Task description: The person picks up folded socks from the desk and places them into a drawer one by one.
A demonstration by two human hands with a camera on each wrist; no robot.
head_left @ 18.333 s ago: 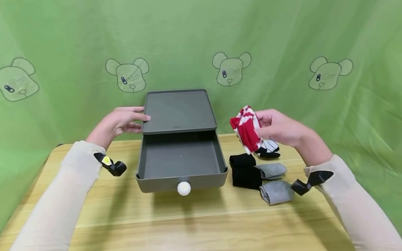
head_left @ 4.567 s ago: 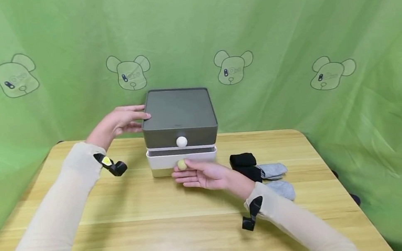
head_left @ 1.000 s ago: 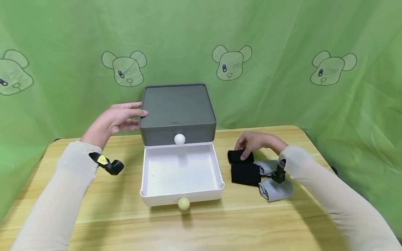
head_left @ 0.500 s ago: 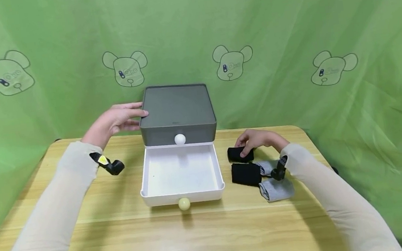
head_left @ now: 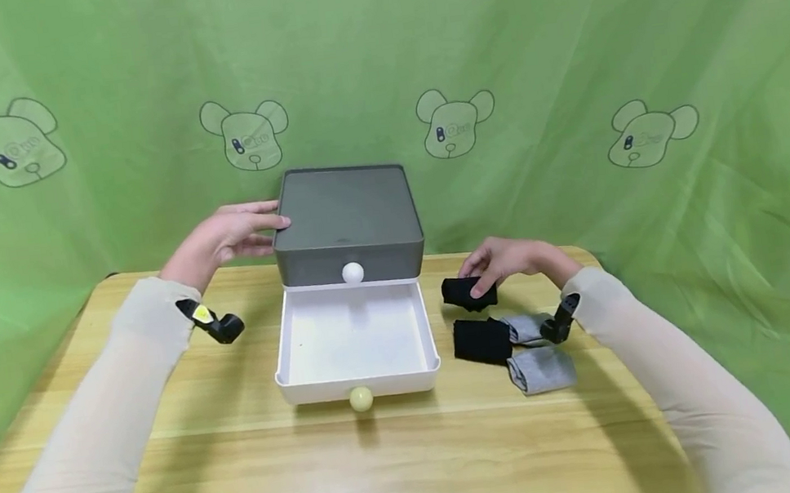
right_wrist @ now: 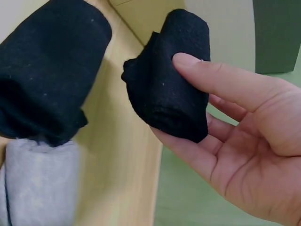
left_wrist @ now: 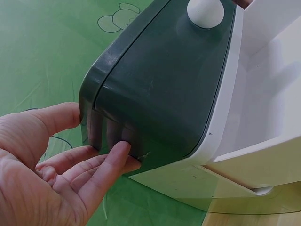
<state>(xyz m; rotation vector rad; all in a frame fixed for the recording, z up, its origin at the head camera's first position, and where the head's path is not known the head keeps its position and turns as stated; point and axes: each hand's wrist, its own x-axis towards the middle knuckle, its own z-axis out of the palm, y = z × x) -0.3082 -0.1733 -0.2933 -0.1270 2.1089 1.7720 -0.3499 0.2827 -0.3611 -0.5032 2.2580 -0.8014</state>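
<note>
The right hand (head_left: pixel 506 260) pinches a black fabric roll (right_wrist: pixel 171 96), apparently the picking-up step; the next move likely calls for keeping its fold tight. Left of that grip are the pulled-out white drawer (head_left: pixel 362 387) and the left hand (head_left: pixel 222 234), fingers spread against the grey box (head_left: pixel 350 207). Lettering on the curtain (head_left: pixel 340 39) behind is too faint to read.
</note>
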